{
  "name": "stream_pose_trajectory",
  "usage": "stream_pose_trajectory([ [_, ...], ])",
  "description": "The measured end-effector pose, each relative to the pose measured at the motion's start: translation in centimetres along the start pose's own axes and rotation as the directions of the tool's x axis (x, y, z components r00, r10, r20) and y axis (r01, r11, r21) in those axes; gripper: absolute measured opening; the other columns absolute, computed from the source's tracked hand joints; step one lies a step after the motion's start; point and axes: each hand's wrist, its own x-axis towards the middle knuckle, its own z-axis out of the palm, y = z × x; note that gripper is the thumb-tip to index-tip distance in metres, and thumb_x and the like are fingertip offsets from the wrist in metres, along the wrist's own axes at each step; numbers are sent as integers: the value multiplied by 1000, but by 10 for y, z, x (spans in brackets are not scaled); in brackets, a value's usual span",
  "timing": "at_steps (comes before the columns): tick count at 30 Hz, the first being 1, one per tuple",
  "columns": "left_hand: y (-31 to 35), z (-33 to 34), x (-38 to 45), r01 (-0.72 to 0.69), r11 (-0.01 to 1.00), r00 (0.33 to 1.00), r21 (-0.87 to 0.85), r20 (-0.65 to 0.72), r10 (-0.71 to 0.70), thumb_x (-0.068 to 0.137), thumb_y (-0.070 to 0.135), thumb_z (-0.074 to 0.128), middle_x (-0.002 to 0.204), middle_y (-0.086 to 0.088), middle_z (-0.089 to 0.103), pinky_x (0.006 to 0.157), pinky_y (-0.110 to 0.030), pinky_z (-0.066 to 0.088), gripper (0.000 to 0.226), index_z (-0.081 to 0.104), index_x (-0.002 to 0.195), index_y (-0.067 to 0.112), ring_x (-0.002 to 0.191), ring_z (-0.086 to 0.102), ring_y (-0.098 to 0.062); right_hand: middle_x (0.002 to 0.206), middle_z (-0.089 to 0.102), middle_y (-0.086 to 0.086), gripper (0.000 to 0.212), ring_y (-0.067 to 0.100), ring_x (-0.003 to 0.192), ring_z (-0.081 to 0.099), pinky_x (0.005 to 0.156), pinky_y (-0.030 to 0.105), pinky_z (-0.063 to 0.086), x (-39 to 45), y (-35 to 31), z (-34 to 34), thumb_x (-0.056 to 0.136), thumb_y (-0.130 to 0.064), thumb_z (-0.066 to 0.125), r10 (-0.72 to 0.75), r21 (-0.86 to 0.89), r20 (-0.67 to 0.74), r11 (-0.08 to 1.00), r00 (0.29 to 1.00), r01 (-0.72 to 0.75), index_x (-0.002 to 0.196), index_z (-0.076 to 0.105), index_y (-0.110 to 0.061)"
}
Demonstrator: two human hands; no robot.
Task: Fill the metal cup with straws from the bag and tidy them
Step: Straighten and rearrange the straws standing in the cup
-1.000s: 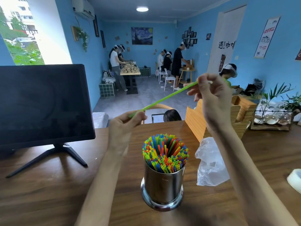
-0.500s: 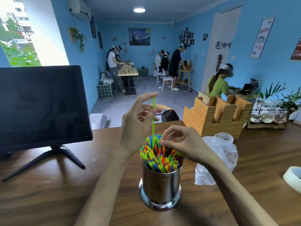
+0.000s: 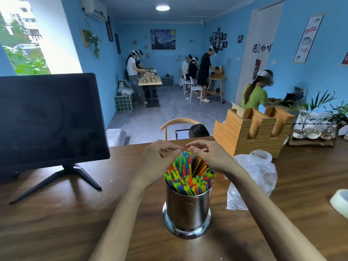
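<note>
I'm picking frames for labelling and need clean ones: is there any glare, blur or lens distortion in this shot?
Head view: the window at top left is blown out to white; wide-angle bending curves the monitor and walls; the metal cup shows soft reflections, no harsh glare; straws look sharp; fingertips of both hands, left hand and right hand, are slightly soft.

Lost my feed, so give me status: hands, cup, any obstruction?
Left hand and right hand over the straws, fingers loosely curled, holding nothing. Metal cup upright, packed full. Plastic bag right of the cup, nothing blocking.
</note>
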Motion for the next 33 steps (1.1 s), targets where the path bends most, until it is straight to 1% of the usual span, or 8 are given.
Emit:
stream_pose_trajectory([
  [4, -4, 2, 7, 147, 988, 988, 46, 50, -149, 95, 43, 69, 107, 15, 74, 87, -25, 53, 17, 76, 110, 37, 100, 65, -1, 92, 75, -13, 15, 5, 89, 68, 73, 19, 48, 4, -5, 5, 98, -37, 65, 17, -4, 43, 1000, 999, -17, 94, 77, -31],
  [7, -9, 4, 8, 217, 974, 967, 57, 120, -223, 96, 43, 68, 98, 15, 76, 87, -30, 58, 19, 80, 105, 31, 94, 68, -2, 89, 76, -10, 14, 8, 89, 69, 74, 22, 51, 5, -5, 4, 95, -35, 70, 23, 13, 14, 1000, 1000, -24, 91, 79, -25],
  [12, -11, 5, 10, 201, 980, 970, -2, 138, -199, 94, 38, 71, 90, 19, 75, 75, -19, 55, 6, 77, 94, 39, 91, 70, -2, 88, 77, -8, 4, 10, 89, 72, 73, 22, 55, 3, -6, -1, 88, -28, 80, 38, 98, -46, 995, 998, -33, 89, 81, -25],
  [20, -8, 2, 12, 113, 994, 991, -3, 76, -113, 92, 43, 72, 103, 24, 70, 89, -22, 54, 14, 71, 106, 46, 99, 63, 5, 88, 80, -9, 20, 3, 85, 75, 81, 22, 59, 4, -26, -13, 78, -26, 86, -76, 214, -266, 967, 961, 136, 96, 82, -21],
  [23, -2, 4, 14, 23, 998, 997, -57, 73, -19, 95, 49, 66, 116, 28, 64, 93, -19, 46, 25, 71, 119, 45, 110, 56, 10, 94, 80, -4, 20, 10, 92, 76, 82, 22, 59, 0, -44, -15, 85, -13, 80, -176, 355, -339, 886, 924, 299, 104, 79, -19],
  [27, 6, 10, 14, -43, 997, 981, -61, 188, 54, 97, 41, 67, 110, 25, 70, 100, -30, 47, 16, 76, 111, 42, 111, 62, 4, 97, 80, -1, 21, 22, 85, 78, 70, 26, 59, -6, -68, -20, 90, -4, 73, -274, 449, -466, 746, 841, 492, 108, 75, -14],
  [30, 6, 10, 12, -54, 997, 976, -47, 209, 63, 99, 35, 66, 103, 24, 75, 98, -29, 50, 14, 78, 105, 36, 105, 66, 4, 92, 80, -3, 20, 21, 79, 78, 63, 24, 57, -7, -79, -28, 88, -6, 73, -226, 499, -591, 652, 774, 571, 107, 74, -11],
  [33, 9, 5, 12, -41, 994, 983, -103, 174, 59, 100, 33, 64, 94, 19, 76, 86, -16, 49, 16, 76, 92, 39, 96, 68, 2, 86, 80, 0, 16, 22, 77, 78, 60, 25, 57, -5, -78, -32, 86, -11, 77, -100, 545, -665, 612, 741, 572, 102, 75, -6],
])
